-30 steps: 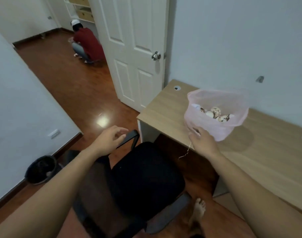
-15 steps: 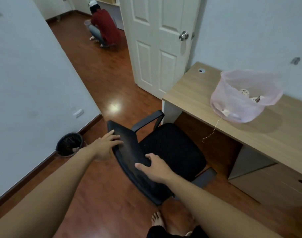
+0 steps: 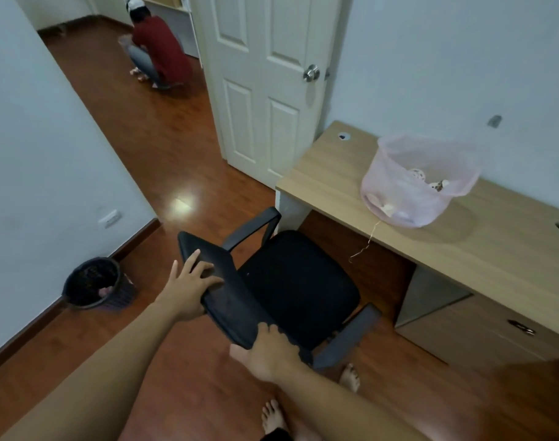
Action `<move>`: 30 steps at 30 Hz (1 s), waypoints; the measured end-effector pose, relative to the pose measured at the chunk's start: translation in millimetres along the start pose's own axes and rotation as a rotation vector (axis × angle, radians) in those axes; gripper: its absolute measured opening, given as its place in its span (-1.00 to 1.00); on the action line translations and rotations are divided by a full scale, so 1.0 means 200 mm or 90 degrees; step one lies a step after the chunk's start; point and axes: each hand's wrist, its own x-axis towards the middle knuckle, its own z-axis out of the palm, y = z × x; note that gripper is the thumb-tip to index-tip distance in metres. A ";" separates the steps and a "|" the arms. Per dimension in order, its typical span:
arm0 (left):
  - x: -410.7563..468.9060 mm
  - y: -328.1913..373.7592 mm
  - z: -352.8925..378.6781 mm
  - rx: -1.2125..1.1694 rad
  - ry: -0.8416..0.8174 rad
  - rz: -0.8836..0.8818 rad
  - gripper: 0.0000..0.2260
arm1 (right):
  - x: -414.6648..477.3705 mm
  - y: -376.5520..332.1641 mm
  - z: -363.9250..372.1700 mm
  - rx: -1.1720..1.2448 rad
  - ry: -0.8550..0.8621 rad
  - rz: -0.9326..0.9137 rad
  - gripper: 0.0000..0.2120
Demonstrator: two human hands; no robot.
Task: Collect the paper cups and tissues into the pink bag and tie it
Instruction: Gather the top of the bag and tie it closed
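The pink bag (image 3: pixel 411 186) stands open on the wooden desk (image 3: pixel 481 249), with crumpled tissues and patterned paper cups (image 3: pixel 418 175) visible inside. A thin string (image 3: pixel 365 243) hangs from it over the desk edge. Both hands are away from the bag, on the backrest of a black office chair (image 3: pixel 291 288). My left hand (image 3: pixel 189 288) grips the left end of the backrest top. My right hand (image 3: pixel 268 351) holds the right end, fingers curled over its edge.
A dark waste bin (image 3: pixel 93 283) stands by the left wall. A white door (image 3: pixel 265 84) is open behind the desk. A person in a red shirt (image 3: pixel 157 52) crouches on the floor far back. My bare feet (image 3: pixel 348 377) are behind the chair.
One second ago my right hand held the bag on the desk; it let go and moved down to the chair backrest. My left hand has closed on the backrest. The view stepped back.
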 end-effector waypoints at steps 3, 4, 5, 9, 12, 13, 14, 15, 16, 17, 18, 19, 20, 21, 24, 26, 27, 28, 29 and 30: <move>0.07 0.07 -0.03 -0.024 0.014 0.017 -0.39 | 0.02 0.10 -0.05 0.020 0.030 0.002 0.22; 0.10 0.10 -0.04 -0.030 0.016 0.021 -0.39 | 0.02 0.13 -0.07 0.020 0.045 0.003 0.21; 0.13 0.14 -0.06 -0.033 0.016 0.025 -0.40 | 0.02 0.17 -0.09 0.019 0.060 0.007 0.19; 0.27 0.31 -0.12 -0.034 0.026 0.027 -0.43 | 0.02 0.32 -0.21 0.011 0.138 0.030 0.12; 0.38 0.48 -0.17 -0.031 0.025 0.015 -0.42 | 0.00 0.46 -0.35 -0.001 0.168 0.036 0.11; 0.42 0.54 -0.19 -0.027 0.024 0.012 -0.42 | 0.00 0.50 -0.41 -0.002 0.175 0.041 0.09; 0.45 0.60 -0.21 -0.023 0.024 0.010 -0.42 | -0.01 0.55 -0.46 -0.004 0.180 0.049 0.07; 0.49 0.65 -0.22 -0.017 0.025 0.008 -0.42 | -0.02 0.59 -0.50 -0.007 0.186 0.059 0.05; 0.52 0.71 -0.24 -0.011 0.026 0.006 -0.43 | -0.03 0.63 -0.55 -0.010 0.194 0.071 0.03; 0.55 0.76 -0.26 -0.005 0.026 0.004 -0.45 | -0.03 0.68 -0.59 -0.015 0.205 0.083 0.01; 0.58 0.82 -0.27 0.000 0.026 0.005 -0.46 | -0.03 0.72 -0.63 -0.025 0.220 0.094 -0.01; 0.60 0.87 -0.28 0.004 0.027 0.009 -0.47 | -0.03 0.77 -0.66 -0.039 0.236 0.106 -0.04; 0.63 0.92 -0.30 0.007 0.032 0.013 -0.48 | -0.03 0.82 -0.70 -0.054 0.251 0.117 -0.06; 0.66 0.97 -0.31 0.009 0.038 0.017 -0.49 | -0.03 0.87 -0.74 -0.072 0.265 0.128 -0.09; 0.74 1.10 -0.35 0.007 0.047 0.022 -0.52 | -0.02 1.03 -0.87 -0.114 0.298 0.148 -0.16; 0.80 1.17 -0.38 -0.004 0.048 0.026 -0.53 | 0.00 1.13 -0.96 -0.128 0.306 0.147 -0.19; 0.83 1.21 -0.40 -0.011 0.051 0.028 -0.52 | 0.01 1.17 -1.00 -0.134 0.308 0.143 -0.19; 0.87 1.24 -0.41 -0.018 0.054 0.028 -0.51 | 0.03 1.21 -1.04 -0.142 0.312 0.139 -0.19; 0.90 1.27 -0.43 -0.025 0.056 0.028 -0.50 | 0.04 1.24 -1.08 -0.149 0.317 0.137 -0.19; 0.94 1.30 -0.45 -0.031 0.058 0.029 -0.49 | 0.06 1.27 -1.12 -0.156 0.323 0.134 -0.19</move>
